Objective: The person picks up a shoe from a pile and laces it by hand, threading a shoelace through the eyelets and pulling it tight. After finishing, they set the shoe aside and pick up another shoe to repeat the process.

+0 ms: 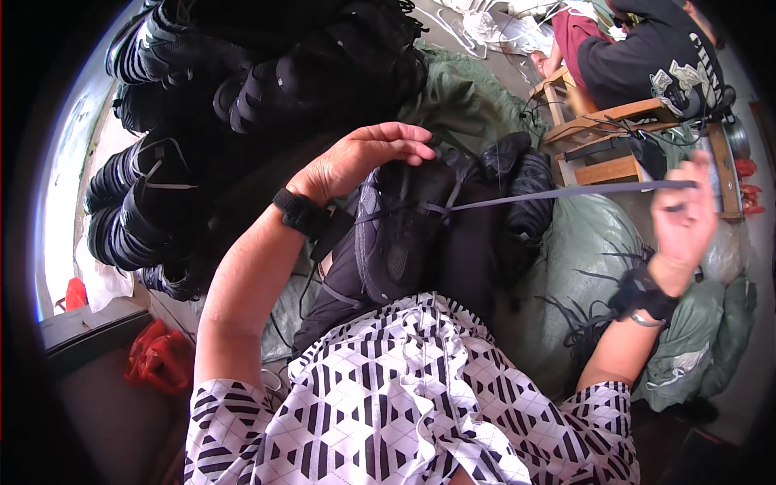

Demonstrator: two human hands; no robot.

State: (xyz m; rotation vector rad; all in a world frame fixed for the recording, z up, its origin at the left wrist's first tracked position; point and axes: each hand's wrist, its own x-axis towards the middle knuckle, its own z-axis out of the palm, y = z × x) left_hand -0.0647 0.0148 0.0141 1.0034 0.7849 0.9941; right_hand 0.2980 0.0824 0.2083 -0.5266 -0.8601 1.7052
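A black shoe (396,250) with a grey sole edge lies across my lap. My left hand (364,158) is at its far end, fingers together and closed over the upper edge; the thumb is partly hidden. From the shoe's lace holes a flat grey shoelace (558,194) runs taut to the right. Its far end is pinched in my right hand (685,214), which is raised well out to the side and slightly blurred. Close to the first shoe's right side is another dark shoe (529,194). Both my wrists wear black bands.
Many black shoes (137,218) are piled at the left and far left. Green woven sacks (586,250) bulge on the right, with dark laces (586,323) lying over one. A person (647,61) sits by a wooden stool (606,121) at far right. A red bag (158,356) is at lower left.
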